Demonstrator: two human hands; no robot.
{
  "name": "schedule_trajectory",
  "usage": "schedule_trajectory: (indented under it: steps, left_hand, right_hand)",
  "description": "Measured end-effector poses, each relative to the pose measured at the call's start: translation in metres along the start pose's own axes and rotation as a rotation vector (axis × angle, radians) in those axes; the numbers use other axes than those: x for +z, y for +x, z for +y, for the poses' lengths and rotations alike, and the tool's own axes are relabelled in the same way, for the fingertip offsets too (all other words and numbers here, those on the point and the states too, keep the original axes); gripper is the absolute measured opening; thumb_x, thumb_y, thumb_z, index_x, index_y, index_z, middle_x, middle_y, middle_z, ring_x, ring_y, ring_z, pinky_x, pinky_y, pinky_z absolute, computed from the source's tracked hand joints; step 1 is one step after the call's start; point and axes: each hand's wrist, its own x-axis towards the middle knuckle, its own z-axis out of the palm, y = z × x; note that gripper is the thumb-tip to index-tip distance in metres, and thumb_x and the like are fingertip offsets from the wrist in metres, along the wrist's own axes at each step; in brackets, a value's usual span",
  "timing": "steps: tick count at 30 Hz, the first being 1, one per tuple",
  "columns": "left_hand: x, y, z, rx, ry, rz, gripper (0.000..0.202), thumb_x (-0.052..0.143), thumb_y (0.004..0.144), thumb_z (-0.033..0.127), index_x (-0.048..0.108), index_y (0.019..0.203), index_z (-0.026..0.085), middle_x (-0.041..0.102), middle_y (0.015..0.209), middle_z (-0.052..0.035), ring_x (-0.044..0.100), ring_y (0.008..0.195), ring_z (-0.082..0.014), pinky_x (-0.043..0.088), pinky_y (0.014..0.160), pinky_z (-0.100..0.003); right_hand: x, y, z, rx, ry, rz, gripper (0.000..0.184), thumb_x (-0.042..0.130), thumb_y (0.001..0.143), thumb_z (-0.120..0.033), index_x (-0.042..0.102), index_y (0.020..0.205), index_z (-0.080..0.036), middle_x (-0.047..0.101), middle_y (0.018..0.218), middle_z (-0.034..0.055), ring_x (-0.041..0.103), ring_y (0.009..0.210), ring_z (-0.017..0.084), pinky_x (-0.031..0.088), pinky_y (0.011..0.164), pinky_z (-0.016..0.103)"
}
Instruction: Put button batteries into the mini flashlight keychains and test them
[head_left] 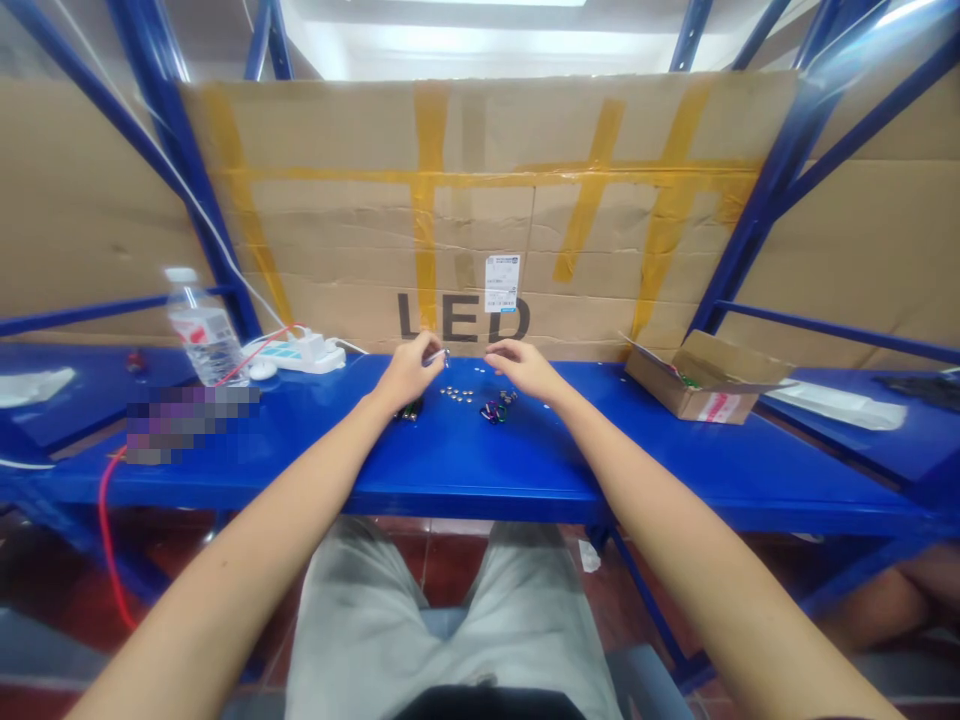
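Observation:
My left hand [409,372] is closed in a pinch around a small silvery piece [436,355], too small to name. Across from it, my right hand [527,368] has its thumb and fingertips bent together; whether anything sits between them is too small to see. Several small shiny metal pieces [457,395] lie on the blue table [465,465] between and below the hands. Under my right hand is a little pile of purple and green metallic clips or rings [493,412]. Small dark pieces [409,411] lie beside my left wrist, partly hidden by it.
At the right stands an open cardboard box [709,385]. A water bottle [202,330] and a white power strip [300,352] with cables are at the left. A large cardboard sheet [337,240] with yellow tape closes off the back, between blue metal posts [750,240].

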Motion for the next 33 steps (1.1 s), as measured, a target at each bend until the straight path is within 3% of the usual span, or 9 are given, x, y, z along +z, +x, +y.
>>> schedule_trajectory:
  steps: [3,5,7,10,13,19,22,28,33]
  left_hand:
    - [0.009,-0.005,0.024,0.107,-0.101,-0.014,0.015,0.054,0.091,0.024,0.058,0.104,0.018,0.071,0.101,-0.0063,0.065,0.091,-0.0173,0.05,0.085,-0.029]
    - [0.013,-0.008,0.036,0.18,-0.136,-0.061,0.014,0.053,0.091,0.022,0.057,0.104,0.018,0.07,0.099,-0.006,0.065,0.091,-0.0172,0.05,0.084,-0.029]
    - [0.016,-0.01,0.041,0.228,-0.14,-0.084,0.012,0.054,0.092,0.023,0.058,0.102,0.018,0.07,0.096,-0.0054,0.064,0.087,-0.017,0.049,0.082,-0.028]
    - [0.016,-0.009,0.037,0.265,-0.096,-0.078,0.008,0.057,0.092,0.025,0.058,0.096,0.018,0.067,0.089,-0.0039,0.062,0.08,-0.0161,0.048,0.075,-0.028]
    - [0.016,-0.006,0.027,0.276,-0.037,-0.066,0.008,0.062,0.091,0.025,0.057,0.092,0.018,0.066,0.086,-0.0026,0.06,0.077,-0.0157,0.046,0.071,-0.028]
    - [0.018,-0.005,0.018,0.367,0.058,-0.071,0.007,0.062,0.094,0.026,0.062,0.093,0.019,0.068,0.093,-0.0046,0.065,0.085,-0.0179,0.049,0.078,-0.03]
    - [0.017,-0.007,0.018,0.398,0.128,-0.082,0.009,0.057,0.097,0.025,0.064,0.099,0.02,0.071,0.099,-0.0062,0.067,0.092,-0.0198,0.05,0.082,-0.031]
    - [0.02,-0.008,0.022,0.289,0.254,-0.159,0.023,0.045,0.101,0.028,0.065,0.097,0.017,0.073,0.095,-0.0105,0.068,0.088,-0.0242,0.048,0.076,-0.034]
    - [0.027,-0.011,0.028,0.205,0.198,-0.232,0.03,0.041,0.103,0.031,0.061,0.083,0.018,0.072,0.085,-0.0097,0.066,0.079,-0.023,0.044,0.071,-0.033]
  right_hand:
    - [0.01,-0.002,-0.003,0.037,0.214,-0.106,0.035,0.061,0.095,-0.031,0.062,0.125,-0.014,0.069,0.124,0.0137,0.067,0.099,0.017,0.053,0.089,0.029]
    - [0.013,-0.003,-0.003,0.032,0.338,-0.203,0.029,0.063,0.094,-0.032,0.065,0.117,-0.015,0.07,0.118,0.0114,0.067,0.098,0.016,0.053,0.089,0.028]
    - [0.013,-0.005,-0.002,0.049,0.408,-0.303,0.023,0.068,0.091,-0.036,0.066,0.101,-0.015,0.071,0.095,0.0065,0.067,0.085,0.014,0.054,0.081,0.026]
    - [0.006,-0.006,-0.001,0.105,0.43,-0.374,0.028,0.072,0.088,-0.041,0.061,0.085,-0.015,0.055,0.061,-0.0039,0.056,0.055,0.01,0.05,0.059,0.023]
    - [-0.002,-0.006,0.0,0.135,0.435,-0.348,0.027,0.073,0.087,-0.036,0.058,0.077,-0.016,0.047,0.051,-0.0063,0.049,0.046,0.008,0.043,0.048,0.02]
    - [-0.008,-0.006,-0.002,0.195,0.411,-0.367,0.024,0.075,0.085,-0.03,0.059,0.077,-0.015,0.065,0.065,0.0023,0.063,0.054,0.012,0.051,0.05,0.023]
    - [-0.004,-0.007,-0.004,0.158,0.363,-0.36,0.02,0.072,0.088,-0.026,0.061,0.077,-0.014,0.064,0.062,0.0012,0.061,0.05,0.011,0.049,0.046,0.021]
    - [0.005,-0.005,-0.005,0.024,0.118,-0.185,0.017,0.06,0.091,-0.01,0.059,0.075,-0.016,0.056,0.054,-0.0042,0.054,0.042,0.008,0.041,0.04,0.018]
    - [0.009,-0.004,-0.003,0.018,0.088,-0.145,0.015,0.058,0.09,-0.009,0.06,0.077,-0.016,0.056,0.055,-0.0044,0.052,0.043,0.007,0.038,0.039,0.016]
